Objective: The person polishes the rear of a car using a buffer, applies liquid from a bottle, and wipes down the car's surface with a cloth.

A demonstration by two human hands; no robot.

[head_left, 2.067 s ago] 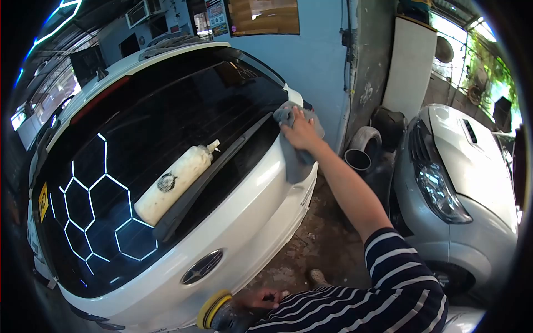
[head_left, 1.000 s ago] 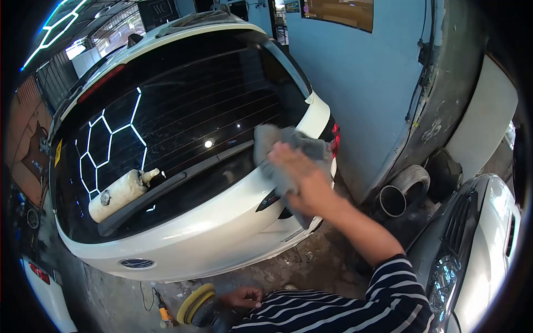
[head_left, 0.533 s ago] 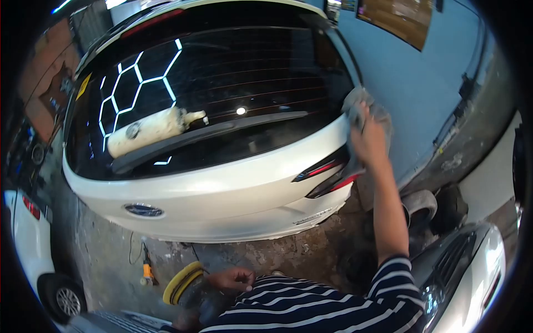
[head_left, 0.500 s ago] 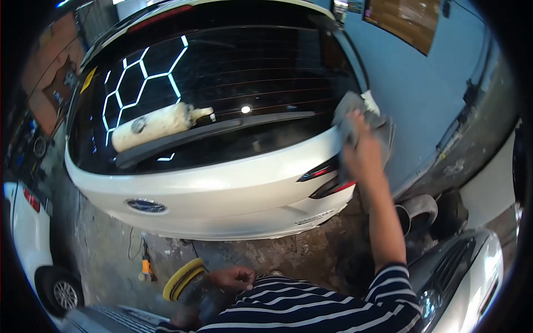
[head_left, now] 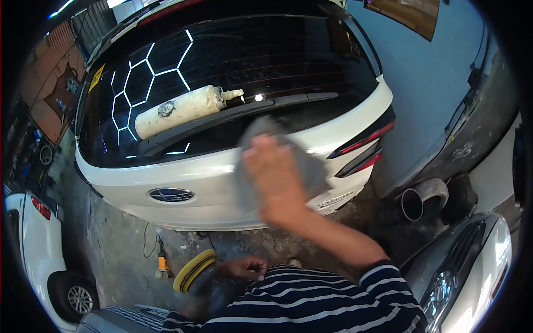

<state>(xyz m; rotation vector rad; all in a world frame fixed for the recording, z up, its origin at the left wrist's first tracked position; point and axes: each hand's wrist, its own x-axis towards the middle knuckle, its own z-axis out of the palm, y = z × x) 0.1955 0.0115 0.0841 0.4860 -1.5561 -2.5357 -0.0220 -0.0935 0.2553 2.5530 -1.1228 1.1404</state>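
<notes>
My right hand (head_left: 275, 180) presses a grey cloth (head_left: 311, 166), blurred by motion, against the white tailgate (head_left: 214, 166) below the rear window. Low in the view, my left hand (head_left: 247, 267) has curled fingers beside a polisher with a yellow-edged round pad (head_left: 194, 270). The polisher's dark body lies across my left forearm and appears held by that hand, though its grip is partly hidden. A stained white squeeze bottle (head_left: 177, 111) lies on its side along the rear wiper (head_left: 239, 117), nozzle toward the right.
An orange corded tool (head_left: 161, 261) stands on the concrete floor. White vehicles flank me: one at the left (head_left: 41, 238), another with its headlight (head_left: 441, 291) at lower right. A tire (head_left: 433, 190) lies near the blue wall (head_left: 422, 83).
My right hand has swept the grey cloth left from the tailgate's right edge to its middle. The view has shifted a little; my left hand stays by the polisher.
</notes>
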